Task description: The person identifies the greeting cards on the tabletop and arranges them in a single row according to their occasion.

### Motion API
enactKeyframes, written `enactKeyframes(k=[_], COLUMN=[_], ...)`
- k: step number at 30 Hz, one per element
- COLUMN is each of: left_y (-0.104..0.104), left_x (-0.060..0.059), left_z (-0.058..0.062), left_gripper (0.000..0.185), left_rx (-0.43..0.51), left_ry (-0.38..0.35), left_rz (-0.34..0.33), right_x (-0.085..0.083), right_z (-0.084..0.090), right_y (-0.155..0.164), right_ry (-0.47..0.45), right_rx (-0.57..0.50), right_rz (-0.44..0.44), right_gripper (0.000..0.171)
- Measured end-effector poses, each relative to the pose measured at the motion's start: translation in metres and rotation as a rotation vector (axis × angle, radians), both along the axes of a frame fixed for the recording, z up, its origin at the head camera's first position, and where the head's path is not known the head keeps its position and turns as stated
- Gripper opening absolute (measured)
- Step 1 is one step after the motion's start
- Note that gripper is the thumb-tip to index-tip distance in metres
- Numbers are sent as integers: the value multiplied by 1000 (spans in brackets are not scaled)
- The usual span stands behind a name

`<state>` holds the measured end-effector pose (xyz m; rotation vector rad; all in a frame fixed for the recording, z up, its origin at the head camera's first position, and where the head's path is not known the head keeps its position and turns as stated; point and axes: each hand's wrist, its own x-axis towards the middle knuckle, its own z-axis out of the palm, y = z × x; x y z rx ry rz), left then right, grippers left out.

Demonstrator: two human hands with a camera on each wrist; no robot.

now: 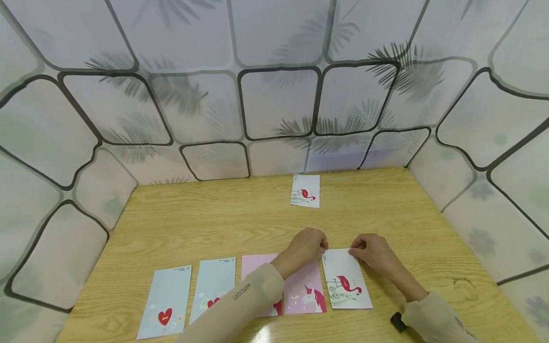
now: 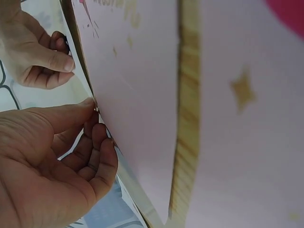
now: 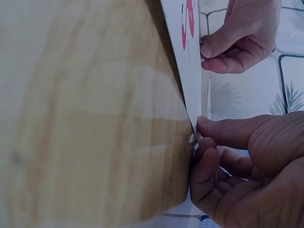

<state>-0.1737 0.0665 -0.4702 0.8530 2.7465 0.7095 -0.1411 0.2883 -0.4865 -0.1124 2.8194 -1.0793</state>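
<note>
Row of five cards near the table (image 1: 429, 228) front edge. Left hand (image 1: 305, 247) and right hand (image 1: 372, 252) each pinch a top corner of the rightmost flamingo card (image 1: 346, 281); second flamingo card (image 1: 305, 190) lies apart, unplaced.

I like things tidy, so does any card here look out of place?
Yes: one flamingo card lies alone at the far side of the table, apart from the near row. Both hands pinch the row's own flamingo card, which sits slightly tilted.

Table (image 1: 193, 224): light wood grain. Far card (image 1: 305, 190) and near card (image 1: 346, 278): white, red flamingo print. Lower-left cards (image 1: 166, 301): pale blue, red hearts. Unicorn card (image 1: 305, 291): pink.
</note>
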Motion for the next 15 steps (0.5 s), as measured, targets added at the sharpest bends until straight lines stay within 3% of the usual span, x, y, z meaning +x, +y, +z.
enactKeyframes(k=[7,15], left_y=[1,0], left_x=[0,-2], left_z=[0,2], left_gripper=[7,5], left_rx=[-1,-11], left_ry=[11,-34], left_rz=[-2,3], right_x=[2,3], right_z=[3,3], right_y=[-2,-1], right_ry=[-13,-19], right_rx=[16,-8], right_rz=[-5,-16], right_gripper=[8,10])
